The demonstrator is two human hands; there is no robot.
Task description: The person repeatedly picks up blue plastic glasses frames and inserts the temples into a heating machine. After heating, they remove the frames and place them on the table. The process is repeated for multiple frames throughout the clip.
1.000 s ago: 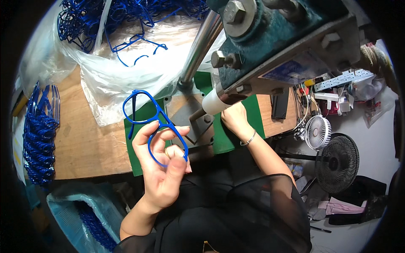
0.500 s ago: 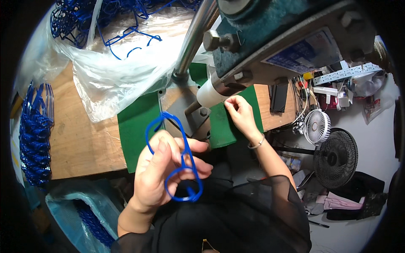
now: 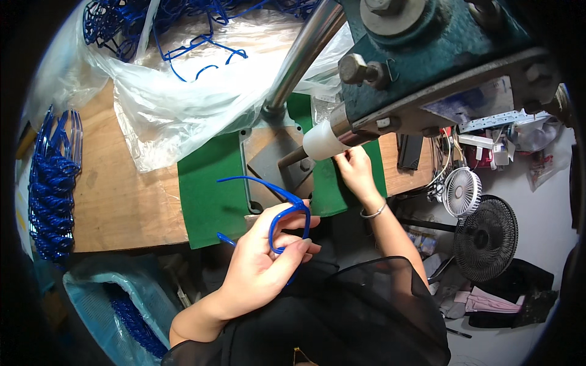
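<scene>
Head view: your left hand (image 3: 262, 262) pinches the blue spectacle frame (image 3: 297, 204), its front on that hand's right, its temples reaching leftward past it; your right hand (image 3: 357, 171), farther off, has the white collar (image 3: 323, 141) just left of it; its grip I cannot tell.

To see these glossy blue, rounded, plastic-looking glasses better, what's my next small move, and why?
Perhaps rotate your bare left hand slightly: it covers much of the glasses, and only the end of one temple shows beyond it.
</scene>
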